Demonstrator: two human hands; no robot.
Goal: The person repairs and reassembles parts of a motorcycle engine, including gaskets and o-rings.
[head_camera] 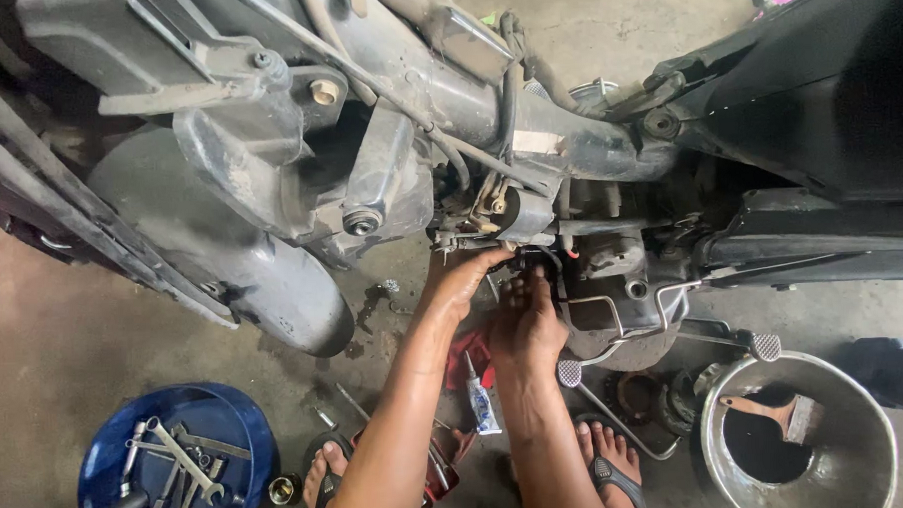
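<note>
Left hand: the left hand point(464, 282) is pushed up under the engine point(612, 263) of a stripped motorbike, palm turned inward, fingertips touching a small part at the engine's underside; whether it pinches anything I cannot tell.
Right hand: the right hand point(526, 321) sits just beside the left, a little lower, fingers curled up into the same dark spot; what they close on is hidden.
Engine: directly above and beyond both hands, grimy, with hoses and cables running over it.
Tube: a small white tube point(481, 401) lies on the floor between the forearms, below the hands.
Red rag: a red rag point(472, 351) lies just under the right wrist.
Blue tray: a blue round tray point(104, 461) of spanners point(183, 456) stands well left of the left elbow.
Metal basin: a metal basin point(859, 450) with a brush point(777, 413) in it stands well right of the right arm.
Feet: sandalled feet point(609, 459) rest below the hands on the concrete.
</note>
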